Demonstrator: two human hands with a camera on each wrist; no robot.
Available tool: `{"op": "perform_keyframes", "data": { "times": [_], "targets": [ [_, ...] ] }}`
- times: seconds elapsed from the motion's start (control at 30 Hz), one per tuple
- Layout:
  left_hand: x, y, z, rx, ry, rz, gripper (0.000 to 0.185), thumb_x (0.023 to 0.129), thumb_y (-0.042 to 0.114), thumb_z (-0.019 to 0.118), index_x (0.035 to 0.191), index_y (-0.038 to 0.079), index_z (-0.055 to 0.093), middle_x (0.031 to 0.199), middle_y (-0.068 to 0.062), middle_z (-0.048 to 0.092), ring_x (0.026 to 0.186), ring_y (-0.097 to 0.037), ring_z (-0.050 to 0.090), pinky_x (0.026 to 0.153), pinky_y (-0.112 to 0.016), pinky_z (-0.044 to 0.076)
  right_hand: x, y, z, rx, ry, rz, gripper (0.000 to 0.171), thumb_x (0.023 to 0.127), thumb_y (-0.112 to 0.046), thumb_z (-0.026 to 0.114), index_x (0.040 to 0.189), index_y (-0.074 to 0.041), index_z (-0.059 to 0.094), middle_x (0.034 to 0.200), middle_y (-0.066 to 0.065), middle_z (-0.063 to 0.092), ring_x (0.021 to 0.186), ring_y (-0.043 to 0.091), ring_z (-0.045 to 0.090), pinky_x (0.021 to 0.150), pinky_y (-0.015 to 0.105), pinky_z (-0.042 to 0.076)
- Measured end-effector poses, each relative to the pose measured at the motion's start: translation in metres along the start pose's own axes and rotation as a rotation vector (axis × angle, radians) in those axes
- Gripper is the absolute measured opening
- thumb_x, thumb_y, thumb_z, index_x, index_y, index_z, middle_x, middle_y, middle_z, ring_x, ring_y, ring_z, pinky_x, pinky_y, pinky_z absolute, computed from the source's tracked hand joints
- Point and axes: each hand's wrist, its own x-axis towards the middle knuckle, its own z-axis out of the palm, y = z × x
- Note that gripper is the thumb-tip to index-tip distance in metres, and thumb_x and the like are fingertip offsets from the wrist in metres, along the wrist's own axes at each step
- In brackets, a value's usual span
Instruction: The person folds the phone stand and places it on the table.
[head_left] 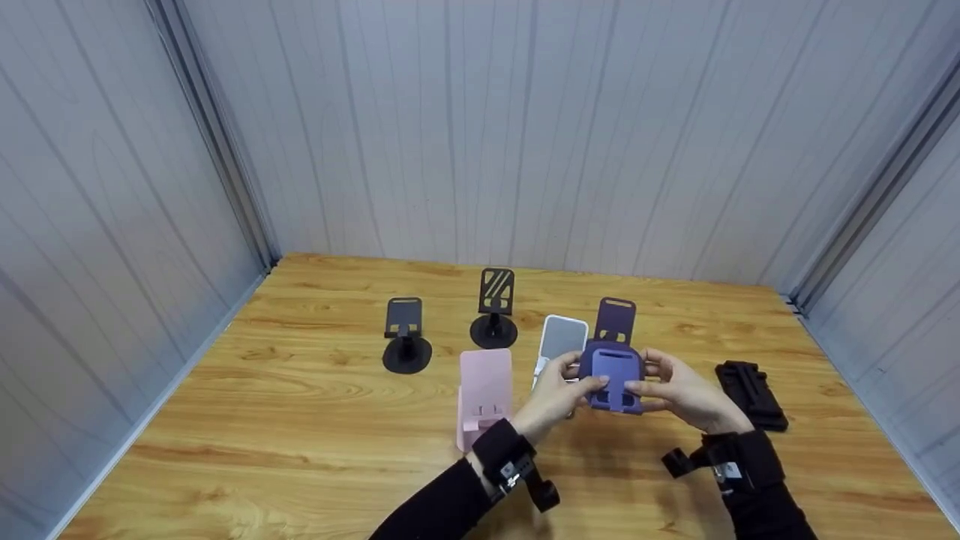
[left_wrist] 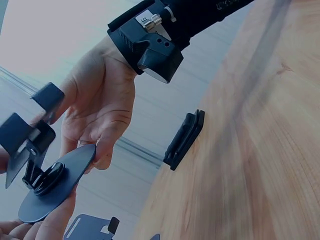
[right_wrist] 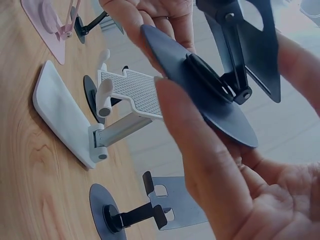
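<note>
Both hands hold a blue-purple phone stand (head_left: 616,375) up over the wooden table. My left hand (head_left: 556,391) grips its left side, with the thumb on the front plate. From the right, my right hand (head_left: 688,391) pinches the opposite edge, thumb also in front and fingers behind. In the right wrist view the round base (right_wrist: 175,62) lies between the fingers, with the hinged arm folding the plate over it. Close behind the held stand in the head view is a dark purple phone stand (head_left: 616,315), its lower part hidden.
A white phone stand (head_left: 564,336) and a pink one (head_left: 486,375) stand left of the hands. Farther back are a black slotted stand (head_left: 495,300) and a dark grey stand (head_left: 405,315). A folded black stand (head_left: 752,395) lies at the right. Pale walls border the table.
</note>
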Motion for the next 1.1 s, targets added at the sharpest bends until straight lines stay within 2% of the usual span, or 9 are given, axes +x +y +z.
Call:
{"op": "perform_keyframes", "data": {
  "times": [0.3,0.4,0.6,0.67,0.77,0.93,1.1],
  "targets": [
    [0.0002,-0.0004,-0.0001,-0.024,0.001,-0.001,0.041,0.089,0.007,0.07,0.128,0.003,0.059,0.103,-0.01,0.074,0.069,-0.008,0.065,0.048,-0.018,0.042,0.0024,0.0019,0.0007,0.008,-0.029,-0.01,0.055,0.096,-0.011,0.063,0.142,-0.001,0.033,0.123,0.008,0.056,0.106,0.017,0.067,0.092,0.038,0.058],
    [0.001,-0.0013,-0.001,-0.018,-0.002,0.002,0.04,0.088,0.008,0.07,0.126,0.004,0.06,0.1,-0.009,0.074,0.063,-0.007,0.061,0.046,-0.018,0.04,0.0039,0.0031,0.0007,0.015,-0.018,-0.01,0.055,0.095,-0.01,0.064,0.141,0.0,0.034,0.123,0.008,0.056,0.106,0.018,0.067,0.092,0.039,0.058],
    [0.0022,-0.0024,-0.0031,-0.005,-0.018,0.02,0.039,0.087,0.008,0.07,0.124,0.003,0.061,0.097,-0.008,0.074,0.058,-0.006,0.058,0.045,-0.019,0.04,0.0035,0.0057,-0.0022,0.024,-0.052,-0.025,0.076,0.097,-0.011,0.061,0.153,0.009,0.013,0.126,0.005,0.056,0.108,0.015,0.065,0.095,0.038,0.057],
    [0.0022,-0.0021,-0.0035,-0.005,-0.025,0.019,0.039,0.087,0.008,0.07,0.124,0.003,0.061,0.097,-0.01,0.075,0.059,-0.005,0.06,0.045,-0.019,0.041,0.0034,0.0068,-0.0041,0.03,-0.074,-0.038,0.074,0.099,-0.01,0.058,0.153,0.011,0.011,0.125,0.002,0.058,0.109,0.013,0.065,0.096,0.038,0.057],
    [0.0019,-0.0017,-0.0036,-0.009,-0.036,0.017,0.038,0.088,0.007,0.07,0.125,0.002,0.06,0.1,-0.013,0.075,0.063,-0.007,0.064,0.045,-0.018,0.04,0.0041,0.008,-0.0063,0.041,-0.096,-0.054,0.067,0.1,-0.009,0.056,0.15,0.013,0.018,0.123,-0.001,0.062,0.108,0.013,0.066,0.095,0.038,0.057],
    [0.0015,-0.0023,-0.0024,-0.034,-0.04,0.025,0.04,0.088,0.003,0.068,0.127,-0.002,0.058,0.105,-0.018,0.074,0.077,-0.013,0.07,0.056,-0.019,0.052,0.0049,0.0088,-0.0066,0.037,-0.094,-0.044,0.066,0.099,-0.009,0.057,0.149,0.013,0.02,0.122,0.003,0.061,0.107,0.016,0.067,0.093,0.038,0.058],
    [0.0008,-0.003,-0.0024,-0.032,-0.042,0.027,0.043,0.088,0.0,0.068,0.129,-0.003,0.056,0.107,-0.019,0.073,0.083,-0.017,0.072,0.065,-0.023,0.058,0.0045,0.0087,-0.0055,0.028,-0.099,-0.037,0.068,0.099,-0.009,0.057,0.149,0.014,0.017,0.123,0.006,0.059,0.106,0.018,0.067,0.093,0.039,0.058]
  ]
}}
